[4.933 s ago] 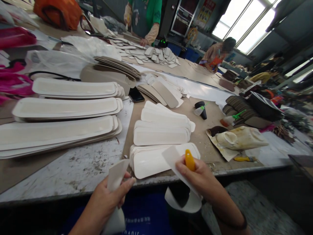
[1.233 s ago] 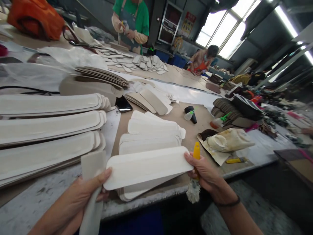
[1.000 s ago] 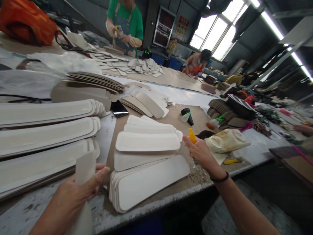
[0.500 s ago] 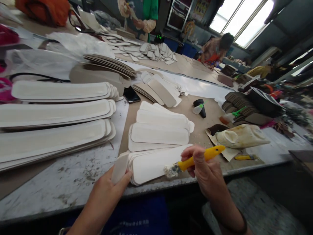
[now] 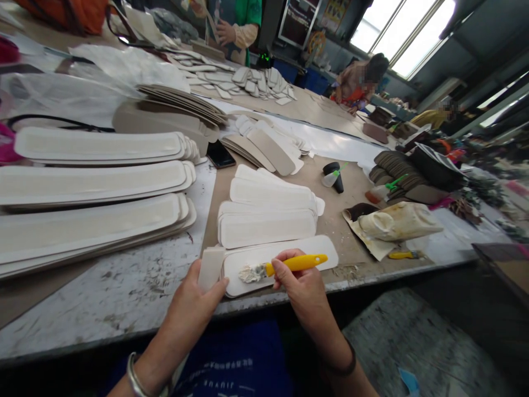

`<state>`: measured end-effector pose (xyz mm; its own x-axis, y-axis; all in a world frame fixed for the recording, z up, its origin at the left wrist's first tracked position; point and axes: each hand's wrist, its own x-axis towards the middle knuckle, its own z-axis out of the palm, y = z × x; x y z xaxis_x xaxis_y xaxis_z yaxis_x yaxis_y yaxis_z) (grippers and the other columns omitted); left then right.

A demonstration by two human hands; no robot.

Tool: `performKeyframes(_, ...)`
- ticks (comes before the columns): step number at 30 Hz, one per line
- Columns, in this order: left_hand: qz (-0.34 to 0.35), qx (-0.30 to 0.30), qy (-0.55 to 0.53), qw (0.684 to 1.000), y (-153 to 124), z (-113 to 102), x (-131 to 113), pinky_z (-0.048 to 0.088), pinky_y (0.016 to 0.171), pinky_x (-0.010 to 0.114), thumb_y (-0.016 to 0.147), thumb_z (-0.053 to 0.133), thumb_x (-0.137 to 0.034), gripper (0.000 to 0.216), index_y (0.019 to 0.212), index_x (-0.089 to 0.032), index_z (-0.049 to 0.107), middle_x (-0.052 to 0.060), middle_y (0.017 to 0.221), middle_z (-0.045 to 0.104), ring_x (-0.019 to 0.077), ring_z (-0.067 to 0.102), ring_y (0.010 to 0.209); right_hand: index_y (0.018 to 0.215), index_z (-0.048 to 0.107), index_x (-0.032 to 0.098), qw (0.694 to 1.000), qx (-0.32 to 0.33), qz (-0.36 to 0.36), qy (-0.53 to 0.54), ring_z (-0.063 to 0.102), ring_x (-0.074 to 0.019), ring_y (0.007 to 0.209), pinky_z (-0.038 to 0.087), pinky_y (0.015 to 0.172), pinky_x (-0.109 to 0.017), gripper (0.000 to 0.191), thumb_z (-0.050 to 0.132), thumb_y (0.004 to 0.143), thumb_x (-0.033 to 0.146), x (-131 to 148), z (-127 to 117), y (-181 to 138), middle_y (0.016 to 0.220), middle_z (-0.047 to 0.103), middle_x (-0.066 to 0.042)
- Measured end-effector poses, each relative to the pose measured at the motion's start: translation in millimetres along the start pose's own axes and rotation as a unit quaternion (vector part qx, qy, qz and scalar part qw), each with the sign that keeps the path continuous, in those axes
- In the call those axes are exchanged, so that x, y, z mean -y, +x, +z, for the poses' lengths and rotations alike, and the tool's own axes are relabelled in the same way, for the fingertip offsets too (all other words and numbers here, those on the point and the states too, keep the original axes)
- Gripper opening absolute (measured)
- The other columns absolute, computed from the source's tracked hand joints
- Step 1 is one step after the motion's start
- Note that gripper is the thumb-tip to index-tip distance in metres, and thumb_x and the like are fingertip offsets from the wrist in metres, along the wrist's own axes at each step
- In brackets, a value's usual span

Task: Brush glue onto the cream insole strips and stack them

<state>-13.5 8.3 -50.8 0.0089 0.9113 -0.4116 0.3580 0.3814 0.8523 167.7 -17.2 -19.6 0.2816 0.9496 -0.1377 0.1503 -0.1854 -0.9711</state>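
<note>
My right hand (image 5: 305,289) grips the yellow handle of a brush (image 5: 300,262). Its clumped, whitish bristles rest over the left half of a long white rounded panel (image 5: 318,248) at the table's front edge. My left hand (image 5: 188,306) pinches a small pale rectangular piece (image 5: 212,264) between thumb and fingers, with the thumb tip at the panel's left end. Just behind lie more white panels (image 5: 268,229), fanned over one another on brown board.
Stacks of longer pale panels (image 5: 91,220) fill the left side. A phone (image 5: 220,154), a small bottle (image 5: 330,177), a stained container (image 5: 399,220), a second yellow-handled brush (image 5: 400,255) and dark stacked pieces (image 5: 392,176) lie beyond. Across the table a co-worker's hand (image 5: 225,33) shows.
My right hand has moved left with the brush, bringing the bristles toward the panel's left end. The front panels have shifted, and a single panel now lies flatter there.
</note>
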Motion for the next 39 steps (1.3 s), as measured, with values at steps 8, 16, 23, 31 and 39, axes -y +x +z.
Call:
performKeyframes(8,-0.004,-0.017,0.014,1.000,-0.5,0.7,7.2,0.047,0.077,0.041,0.066,0.059,-0.052,0.050,0.105,-0.021,0.051,0.007,0.089,0.066,0.0287,0.062,0.081,0.079,0.057,0.019,0.963,-0.128,-0.098,-0.215,0.059,-0.0178,0.062,0.046,0.055,-0.028,0.020,0.056,0.083,0.039,0.1,-53.2,4.3,0.075,0.060,-0.004)
performKeyframes(16,-0.029,-0.002,0.059,0.998,4.8,-1.4,11.2,0.047,0.082,0.044,0.062,0.056,-0.063,0.059,0.105,-0.024,0.050,0.009,0.093,0.066,0.0322,0.062,0.085,0.078,0.057,0.019,0.893,-0.208,-0.177,-0.357,0.060,-0.0207,0.075,0.048,0.071,-0.033,0.018,0.051,0.086,0.035,-0.6,-93.2,9.2,0.078,0.061,-0.006)
performKeyframes(23,-0.046,-0.021,0.038,0.998,-0.8,1.9,0.9,0.043,0.087,0.046,0.061,0.055,-0.061,0.053,0.099,-0.025,0.049,0.008,0.090,0.062,0.0334,0.059,0.087,0.085,0.057,0.020,0.836,-0.192,-0.284,-0.429,0.059,-0.0203,0.079,0.049,0.075,-0.035,0.012,0.047,0.090,0.024,8.8,-99.1,1.4,0.081,0.061,-0.007)
performKeyframes(31,-0.067,-0.019,0.018,0.997,-6.3,1.1,-2.9,0.037,0.094,0.048,0.064,0.054,-0.060,0.053,0.104,-0.026,0.048,0.009,0.099,0.060,0.0344,0.056,0.095,0.088,0.057,0.020,0.886,-0.064,-0.288,-0.356,0.058,-0.0205,0.084,0.050,0.077,-0.035,0.012,0.047,0.090,0.014,4.0,-38.4,-20.7,0.085,0.061,-0.007)
performKeyframes(39,-0.029,0.001,-0.003,1.000,-1.1,0.3,7.2,0.038,0.095,0.044,0.062,0.059,-0.058,0.056,0.105,-0.024,0.050,0.009,0.102,0.063,0.0316,0.058,0.099,0.086,0.059,0.021,0.967,-0.042,-0.224,-0.110,0.060,-0.0168,0.078,0.052,0.073,-0.031,0.005,0.055,0.086,0.018,4.7,18.2,-32.1,0.083,0.060,-0.003)
